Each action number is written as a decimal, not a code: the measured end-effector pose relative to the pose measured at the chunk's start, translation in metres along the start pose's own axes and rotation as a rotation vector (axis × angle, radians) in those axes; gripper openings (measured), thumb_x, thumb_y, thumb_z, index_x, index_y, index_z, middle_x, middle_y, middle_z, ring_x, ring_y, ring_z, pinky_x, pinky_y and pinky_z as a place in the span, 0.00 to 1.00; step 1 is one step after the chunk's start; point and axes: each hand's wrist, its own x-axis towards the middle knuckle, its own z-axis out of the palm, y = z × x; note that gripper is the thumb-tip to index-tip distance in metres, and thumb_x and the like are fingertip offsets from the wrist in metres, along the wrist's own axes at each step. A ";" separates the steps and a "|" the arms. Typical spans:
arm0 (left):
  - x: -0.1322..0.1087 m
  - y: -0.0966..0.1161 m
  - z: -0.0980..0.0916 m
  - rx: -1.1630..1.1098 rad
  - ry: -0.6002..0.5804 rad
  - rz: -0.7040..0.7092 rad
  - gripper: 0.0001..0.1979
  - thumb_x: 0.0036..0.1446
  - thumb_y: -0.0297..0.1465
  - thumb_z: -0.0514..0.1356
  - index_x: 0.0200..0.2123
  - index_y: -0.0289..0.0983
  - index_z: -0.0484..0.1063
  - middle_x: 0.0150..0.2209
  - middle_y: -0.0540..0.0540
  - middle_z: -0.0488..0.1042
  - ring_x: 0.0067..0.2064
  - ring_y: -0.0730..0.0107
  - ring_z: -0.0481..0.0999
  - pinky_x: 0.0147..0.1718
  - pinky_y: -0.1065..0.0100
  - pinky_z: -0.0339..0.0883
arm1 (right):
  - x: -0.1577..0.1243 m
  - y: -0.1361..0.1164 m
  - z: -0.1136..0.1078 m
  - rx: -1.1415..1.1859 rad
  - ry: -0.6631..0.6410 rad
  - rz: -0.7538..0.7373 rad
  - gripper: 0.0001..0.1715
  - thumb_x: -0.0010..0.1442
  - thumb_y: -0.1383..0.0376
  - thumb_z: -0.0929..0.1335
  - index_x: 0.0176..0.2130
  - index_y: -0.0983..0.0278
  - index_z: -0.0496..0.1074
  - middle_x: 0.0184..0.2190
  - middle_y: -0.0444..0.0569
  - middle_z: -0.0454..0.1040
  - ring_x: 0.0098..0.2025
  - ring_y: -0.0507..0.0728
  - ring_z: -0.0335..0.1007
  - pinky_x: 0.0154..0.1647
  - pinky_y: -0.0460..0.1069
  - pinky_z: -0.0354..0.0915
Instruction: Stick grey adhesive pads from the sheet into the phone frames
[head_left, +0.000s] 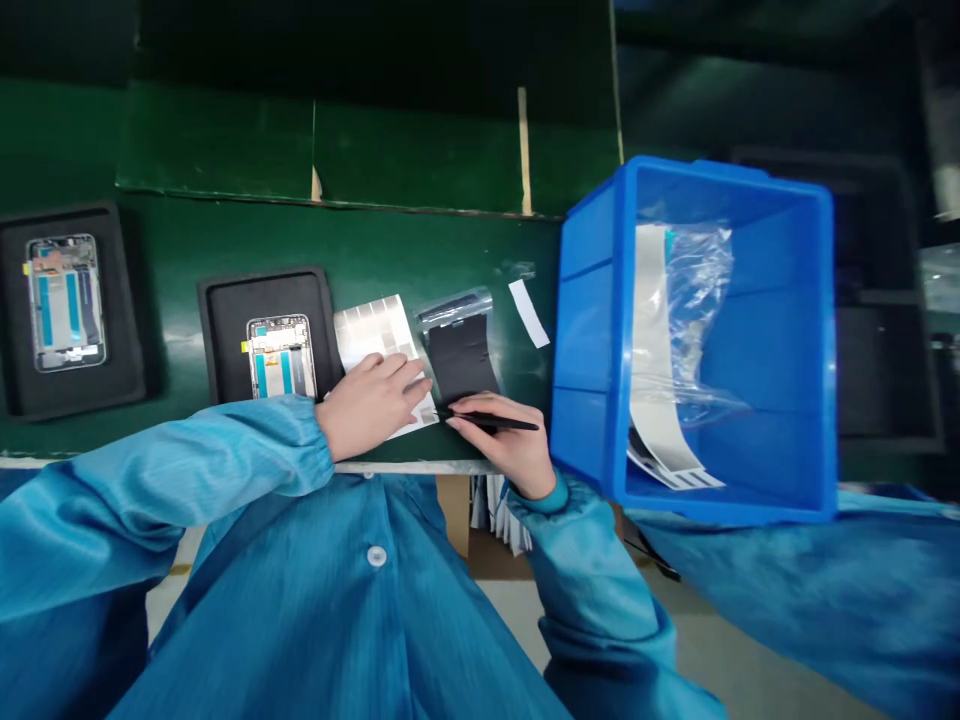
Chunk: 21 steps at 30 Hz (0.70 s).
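Observation:
My left hand (373,402) lies flat on a sheet of silvery stickers (373,327) with a white border, fingers stretched toward its right edge. In my right hand (510,440) is a pair of black tweezers (495,421), its tip at the lower right corner of the sheet. Whether the tip grips a sticker is too small to tell. Just beyond my right hand lies a clear plastic bag with a black sheet (461,355) in it. Left of the sticker sheet, an opened phone (281,358) sits in a black tray (225,320), its lower end hidden by my sleeve.
A second opened phone (67,300) rests in another black tray (124,365) at far left. The tall blue bin (592,330) on the right holds sticker strips (651,340) and clear plastic wrap (697,320). A white paper strip (529,313) lies beside it. Another person's blue sleeve (810,590) shows at lower right.

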 end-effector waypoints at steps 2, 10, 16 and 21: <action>-0.004 -0.001 0.003 -0.003 0.026 0.003 0.20 0.65 0.38 0.60 0.57 0.37 0.69 0.58 0.38 0.69 0.56 0.52 0.68 0.49 0.57 0.60 | 0.000 0.001 0.000 0.016 0.001 -0.006 0.05 0.57 0.64 0.76 0.36 0.59 0.80 0.35 0.50 0.83 0.36 0.59 0.81 0.42 0.55 0.77; -0.008 -0.005 0.007 -0.018 0.060 0.023 0.15 0.65 0.37 0.60 0.53 0.40 0.72 0.59 0.39 0.68 0.57 0.53 0.67 0.50 0.57 0.59 | 0.001 0.004 0.003 0.052 -0.007 -0.025 0.03 0.57 0.64 0.76 0.36 0.59 0.81 0.35 0.51 0.84 0.36 0.60 0.81 0.41 0.56 0.77; -0.008 -0.005 0.006 -0.024 0.063 0.026 0.14 0.66 0.36 0.60 0.52 0.40 0.73 0.58 0.39 0.69 0.57 0.53 0.68 0.50 0.57 0.59 | 0.002 0.004 0.002 0.058 -0.013 -0.013 0.04 0.58 0.62 0.76 0.36 0.59 0.82 0.36 0.50 0.84 0.37 0.60 0.81 0.42 0.56 0.78; -0.007 -0.006 0.004 -0.039 0.060 0.028 0.14 0.65 0.36 0.60 0.52 0.39 0.73 0.58 0.38 0.69 0.57 0.52 0.69 0.49 0.56 0.59 | 0.002 0.002 0.001 0.071 -0.025 0.008 0.04 0.56 0.63 0.77 0.36 0.59 0.82 0.35 0.50 0.84 0.36 0.60 0.81 0.41 0.56 0.77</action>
